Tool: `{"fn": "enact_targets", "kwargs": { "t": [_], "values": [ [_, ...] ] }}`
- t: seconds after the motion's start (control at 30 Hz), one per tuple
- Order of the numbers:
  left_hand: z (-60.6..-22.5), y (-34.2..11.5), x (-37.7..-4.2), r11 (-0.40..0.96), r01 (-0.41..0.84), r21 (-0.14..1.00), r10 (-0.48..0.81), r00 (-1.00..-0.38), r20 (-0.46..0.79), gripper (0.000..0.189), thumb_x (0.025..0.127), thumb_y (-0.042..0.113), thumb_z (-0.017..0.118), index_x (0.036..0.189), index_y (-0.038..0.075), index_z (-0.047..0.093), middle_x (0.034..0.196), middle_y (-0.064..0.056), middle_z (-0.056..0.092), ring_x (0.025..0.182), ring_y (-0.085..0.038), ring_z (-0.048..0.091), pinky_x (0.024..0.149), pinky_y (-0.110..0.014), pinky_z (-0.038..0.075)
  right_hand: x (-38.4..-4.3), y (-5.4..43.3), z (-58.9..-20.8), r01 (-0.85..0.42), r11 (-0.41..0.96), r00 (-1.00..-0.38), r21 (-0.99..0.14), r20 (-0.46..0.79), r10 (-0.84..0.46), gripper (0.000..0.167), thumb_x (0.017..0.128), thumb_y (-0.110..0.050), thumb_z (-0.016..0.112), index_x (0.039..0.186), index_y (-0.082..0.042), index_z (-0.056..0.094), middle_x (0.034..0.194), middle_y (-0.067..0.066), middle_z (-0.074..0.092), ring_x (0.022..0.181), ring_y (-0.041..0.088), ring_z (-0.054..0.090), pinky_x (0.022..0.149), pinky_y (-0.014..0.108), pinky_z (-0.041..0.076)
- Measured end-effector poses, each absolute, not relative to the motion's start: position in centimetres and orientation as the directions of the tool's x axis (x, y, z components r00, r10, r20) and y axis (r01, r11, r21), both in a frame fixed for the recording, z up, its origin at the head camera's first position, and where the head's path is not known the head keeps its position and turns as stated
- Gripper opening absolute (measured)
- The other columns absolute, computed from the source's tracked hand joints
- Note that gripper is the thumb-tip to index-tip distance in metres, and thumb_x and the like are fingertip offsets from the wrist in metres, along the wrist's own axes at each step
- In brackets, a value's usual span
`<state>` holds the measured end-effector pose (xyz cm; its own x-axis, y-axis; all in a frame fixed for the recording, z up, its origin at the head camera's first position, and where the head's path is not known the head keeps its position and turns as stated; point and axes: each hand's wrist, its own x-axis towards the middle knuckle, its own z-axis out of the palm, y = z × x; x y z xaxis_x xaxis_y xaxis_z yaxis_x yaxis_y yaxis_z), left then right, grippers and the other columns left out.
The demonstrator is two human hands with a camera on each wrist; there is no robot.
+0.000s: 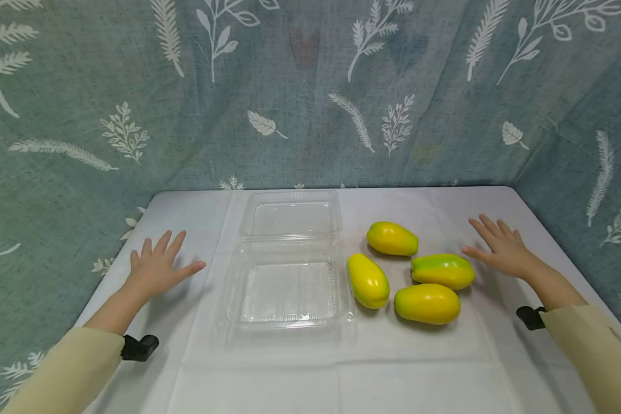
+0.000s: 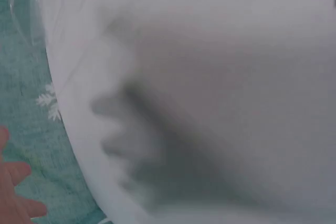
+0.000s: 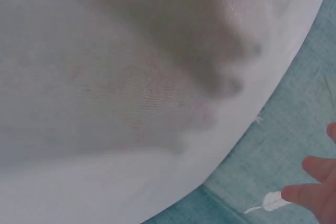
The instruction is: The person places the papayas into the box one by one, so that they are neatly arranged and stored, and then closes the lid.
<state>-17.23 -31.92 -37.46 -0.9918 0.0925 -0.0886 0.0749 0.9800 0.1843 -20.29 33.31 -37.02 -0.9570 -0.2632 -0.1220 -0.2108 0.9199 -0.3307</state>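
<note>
My left hand (image 1: 157,267) hovers over the left of the table with its fingers spread, holding nothing. To its right lies a clear plastic clamshell box (image 1: 290,293), its lid (image 1: 295,215) folded back toward the far edge. Several yellow-green papayas, or fruits of that shape, rest right of the box: one at the back (image 1: 391,238), one beside the box (image 1: 368,282), a greener one (image 1: 442,271) and one in front (image 1: 426,304). Just right of the greener fruit, my right hand (image 1: 502,250) is held above the table, fingers extended and nothing in it.
A white cloth covers the table (image 1: 269,379). Green-blue fabric with white leaf prints (image 1: 310,115) hangs behind and at both sides. Each forearm wears a black wrist strap mount, one on the left (image 1: 140,348) and one on the right (image 1: 530,317).
</note>
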Motion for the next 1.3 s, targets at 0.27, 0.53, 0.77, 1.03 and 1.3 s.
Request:
{"fn": "enact_targets", "kwargs": {
  "t": [0.27,0.53,0.77,1.03,1.3],
  "values": [
    [-38.0,-29.8,-14.9,0.825,0.159,0.543,0.224,-0.973,-0.054,0.084,0.088,0.044,0.056,0.148,0.009,0.009,0.149,-0.024,0.013,0.132,-0.049,0.015,0.096,-0.067,0.019,-18.8,32.4,-36.8,-0.254,0.879,-0.942,-0.404,-0.103,-0.319,0.081,0.09,-0.044,0.052,0.145,0.0,0.012,0.147,0.031,0.006,0.129,0.055,0.006,0.098,0.069,0.005],
    [-38.4,-27.5,-13.3,0.682,0.177,0.71,0.283,-0.958,-0.033,0.077,0.088,0.028,0.061,0.147,0.009,0.014,0.142,-0.023,0.031,0.119,-0.044,0.041,0.091,-0.057,0.036,-17.9,31.5,-36.7,-0.305,0.809,-0.913,-0.502,-0.088,-0.399,0.078,0.088,-0.035,0.058,0.146,-0.003,0.015,0.147,0.029,0.009,0.131,0.052,0.011,0.093,0.071,0.014],
    [-38.2,-26.9,-12.6,0.577,0.077,0.813,0.284,-0.952,-0.111,0.078,0.087,0.022,0.061,0.147,0.013,0.013,0.144,-0.018,0.029,0.118,-0.035,0.046,0.087,-0.034,0.045,-17.6,30.6,-36.9,-0.326,0.81,-0.902,-0.488,-0.095,-0.421,0.079,0.085,-0.037,0.062,0.145,-0.005,0.021,0.147,0.027,0.015,0.131,0.05,0.015,0.095,0.069,0.016],
    [-38.5,-26.9,-12.4,0.368,-0.025,0.929,0.342,-0.926,-0.16,0.071,0.089,0.015,0.057,0.147,0.009,0.015,0.141,-0.02,0.029,0.107,-0.014,0.054,0.082,-0.022,0.045,-17.4,30.0,-37.2,-0.311,0.823,-0.897,-0.475,-0.14,-0.419,0.082,0.083,-0.042,0.063,0.144,-0.004,0.023,0.146,0.026,0.017,0.129,0.05,0.019,0.095,0.068,0.019],
    [-39.1,-26.7,-12.5,0.297,-0.074,0.952,0.364,-0.913,-0.185,0.074,0.087,0.011,0.059,0.146,0.004,0.014,0.14,-0.024,0.027,0.102,-0.009,0.057,0.081,-0.024,0.046,-17.4,30.1,-37.5,-0.317,0.801,-0.891,-0.508,-0.129,-0.435,0.08,0.083,-0.04,0.064,0.143,-0.004,0.026,0.146,0.026,0.019,0.129,0.049,0.02,0.096,0.067,0.02]
  ]
}}
